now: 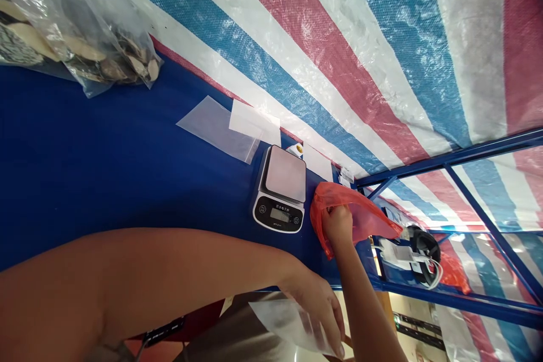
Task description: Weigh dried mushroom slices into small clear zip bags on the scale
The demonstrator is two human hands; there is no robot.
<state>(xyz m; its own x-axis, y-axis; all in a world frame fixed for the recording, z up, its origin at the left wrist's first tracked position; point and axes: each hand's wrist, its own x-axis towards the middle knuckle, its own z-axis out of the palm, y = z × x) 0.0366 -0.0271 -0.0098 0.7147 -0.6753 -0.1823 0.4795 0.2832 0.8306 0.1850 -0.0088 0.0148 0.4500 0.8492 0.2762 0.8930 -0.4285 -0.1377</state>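
Two hands, left and right, hold bags at the table edge.

The scale's readout is unreadably small.

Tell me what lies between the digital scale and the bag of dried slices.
In the head view, a flat translucent plastic bag and a white sheet lie there.

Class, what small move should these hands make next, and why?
Probably the hand holding the clear plastic bag should lay it on the digital scale: the scale's platform holds nothing, and the other hand is busy gripping the red plastic bag beside it.
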